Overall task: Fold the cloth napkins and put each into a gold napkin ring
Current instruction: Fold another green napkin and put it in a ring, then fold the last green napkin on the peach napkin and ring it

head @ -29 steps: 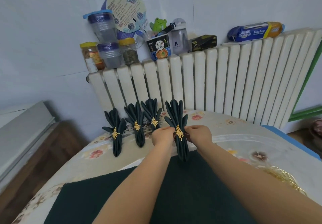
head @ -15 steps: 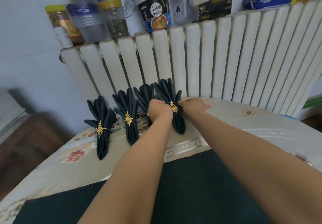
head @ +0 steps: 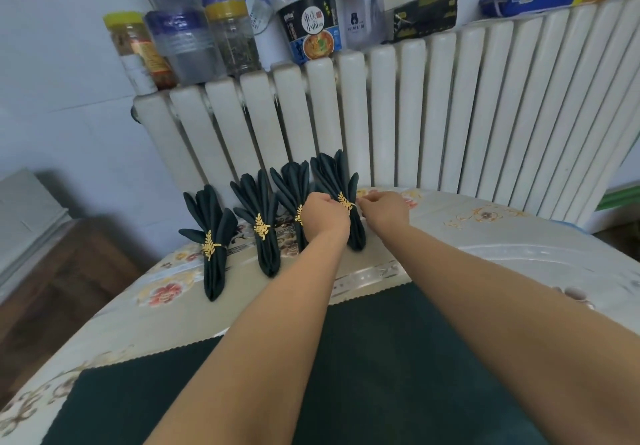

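White ribbed radiator (jars crowded on top), pale wall, brown wooden floor

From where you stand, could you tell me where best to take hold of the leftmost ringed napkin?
Probably pinch the leftmost napkin at its gold ring, fingers coming from above onto both sides. The ring cinches its narrowest, firmest part; the fanned top would crush, and the tail below is loose.

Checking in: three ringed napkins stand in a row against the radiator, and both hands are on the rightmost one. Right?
Not three: the head view shows four ringed napkins, the rightmost napkin among them. The rest holds: they line the radiator, and the left hand and right hand are on the rightmost.
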Demonstrator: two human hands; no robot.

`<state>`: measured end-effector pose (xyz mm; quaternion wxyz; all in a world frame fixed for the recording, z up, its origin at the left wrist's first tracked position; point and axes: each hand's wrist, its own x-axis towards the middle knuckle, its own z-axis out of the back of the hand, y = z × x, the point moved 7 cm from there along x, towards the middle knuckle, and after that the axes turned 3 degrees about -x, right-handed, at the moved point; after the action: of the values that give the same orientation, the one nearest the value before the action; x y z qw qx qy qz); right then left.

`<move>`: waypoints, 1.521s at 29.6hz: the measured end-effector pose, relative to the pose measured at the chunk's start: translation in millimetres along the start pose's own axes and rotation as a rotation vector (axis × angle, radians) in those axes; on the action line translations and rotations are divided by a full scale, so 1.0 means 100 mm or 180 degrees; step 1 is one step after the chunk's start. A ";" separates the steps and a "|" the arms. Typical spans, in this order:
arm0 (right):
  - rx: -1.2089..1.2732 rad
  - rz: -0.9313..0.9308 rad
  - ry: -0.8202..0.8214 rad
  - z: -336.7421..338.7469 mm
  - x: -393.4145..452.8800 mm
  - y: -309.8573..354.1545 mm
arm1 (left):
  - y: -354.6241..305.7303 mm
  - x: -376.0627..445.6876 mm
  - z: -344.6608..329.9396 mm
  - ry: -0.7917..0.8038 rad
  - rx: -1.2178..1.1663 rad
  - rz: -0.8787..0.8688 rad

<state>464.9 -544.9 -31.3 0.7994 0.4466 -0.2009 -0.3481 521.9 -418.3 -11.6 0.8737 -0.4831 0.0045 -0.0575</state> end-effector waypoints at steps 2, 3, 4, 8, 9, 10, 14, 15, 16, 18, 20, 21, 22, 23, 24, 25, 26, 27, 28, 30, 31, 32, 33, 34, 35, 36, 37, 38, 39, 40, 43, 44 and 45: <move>-0.0029 0.0176 -0.0003 0.11 -0.23 0.09 | -0.03 -0.16 0.12 0.0092 -0.0005 -0.0118; -0.0043 0.0304 0.0003 0.15 -0.33 0.13 | -0.04 -0.24 0.18 0.0105 -0.0048 -0.0170; -0.0050 0.0408 0.0028 0.20 -0.47 0.17 | -0.05 -0.35 0.25 0.0132 -0.0073 -0.0214; -0.0232 0.0693 0.0177 0.41 -1.04 0.25 | -0.01 -0.85 0.58 0.0366 0.0004 -0.0510; -0.0282 0.0709 0.0211 0.47 -1.19 0.24 | 0.02 -0.99 0.65 0.0435 0.0071 -0.0583; -0.0334 0.0728 0.0259 0.52 -1.36 0.23 | 0.06 -1.11 0.76 0.0493 0.0121 -0.0621; -0.0424 0.0829 0.0333 0.71 -1.92 0.16 | 0.26 -1.59 1.06 0.0701 0.0204 -0.0591; -0.0448 0.0858 0.0347 0.75 -2.09 0.15 | 0.31 -1.74 1.17 0.0729 0.0197 -0.0591; -0.0453 0.0851 0.0339 0.77 -2.15 0.10 | 0.35 -1.81 1.18 0.0754 0.0194 -0.0600; -0.0529 0.0899 0.0385 0.83 -2.46 0.06 | 0.43 -2.09 1.36 0.0777 0.0254 -0.0620; -0.0538 0.0925 0.0456 0.86 -2.75 0.01 | 0.51 -2.33 1.50 0.0792 0.0318 -0.0692; -0.0539 0.0953 0.0501 0.89 -2.96 -0.01 | 0.57 -2.52 1.60 0.0810 0.0358 -0.0705; -0.0546 0.0974 0.0522 0.89 -3.04 -0.05 | 0.60 -2.59 1.61 0.0823 0.0373 -0.0724; -0.0582 0.1002 0.0570 0.91 -3.22 -0.08 | 0.66 -2.73 1.69 0.0849 0.0376 -0.0713; -0.0652 0.1036 0.0614 0.93 -3.40 -0.10 | 0.71 -2.88 1.77 0.0860 0.0382 -0.0717; -0.0727 0.1082 0.0661 0.95 -3.57 -0.13 | 0.76 -3.03 1.84 0.0875 0.0385 -0.0719; -0.0784 0.1113 0.0696 0.97 -3.73 -0.16 | 0.81 -3.18 1.90 0.0903 0.0412 -0.0716; -0.0838 0.1141 0.0741 0.98 -3.88 -0.18 | 0.87 -3.31 1.96 0.0927 0.0449 -0.0700; -0.0904 0.1178 0.0788 1.01 -4.04 -0.19 | 0.93 -3.44 2.05 0.0931 0.0481 -0.0681; -0.0992 0.1226 0.0867 1.03 -4.23 -0.22 | 1.03 -3.61 2.15 0.0960 0.0522 -0.0623; -0.1036 0.1264 0.0929 1.06 -4.37 -0.24 | 1.09 -3.73 2.22 0.0988 0.0572 -0.0589; -0.1100 0.1321 0.1005 1.09 -4.53 -0.24 | 1.13 -3.87 2.31 0.1017 0.0624 -0.0564; -0.1166 0.1389 0.1062 1.09 -4.58 -0.26 | 1.18 -3.91 2.34 0.1085 0.0682 -0.0555; -0.1279 0.1486 0.1139 1.11 -4.70 -0.28 | 1.24 -4.04 2.38 0.1181 0.0776 -0.0547; -0.1396 0.1594 0.1215 1.12 -4.80 -0.30 | 1.29 -4.14 2.43 0.1252 0.0871 -0.0564; -0.1502 0.1696 0.1321 1.14 -4.94 -0.33 | 1.33 -4.27 2.50 0.1321 0.0965 -0.0596; -0.1567 0.1794 0.1407 1.14 -5.02 -0.36 | 1.38 -4.36 2.55 0.1386 0.1033 -0.0647; -0.1618 0.1874 0.1503 1.16 -5.13 -0.41 | 1.43 -4.47 2.62 0.1450 0.1077 -0.0678; -0.1650 0.1944 0.1574 1.16 -5.17 -0.44 | 1.47 -4.50 2.65 0.1504 0.1088 -0.0716; -0.1669 0.2005 0.1650 1.18 -5.25 -0.48 | 1.53 -4.58 2.69 0.1568 0.1064 -0.0737; -0.1706 0.2089 0.1860 1.22 -5.44 -0.60 | 1.67 -4.78 2.79 0.1772 0.1090 -0.0824; -0.1692 0.2051 0.1937 1.25 -5.50 -0.63 | 1.72 -4.85 2.81 0.1844 0.1100 -0.0814; -0.1650 0.2004 0.1985 1.26 -5.53 -0.66 | 1.75 -4.88 2.82 0.1908 0.1071 -0.0786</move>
<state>-13.5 -234.2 -27.7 0.9718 0.2342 0.0153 0.0210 71.7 -37.4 -32.7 0.8873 -0.2911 0.1924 -0.3015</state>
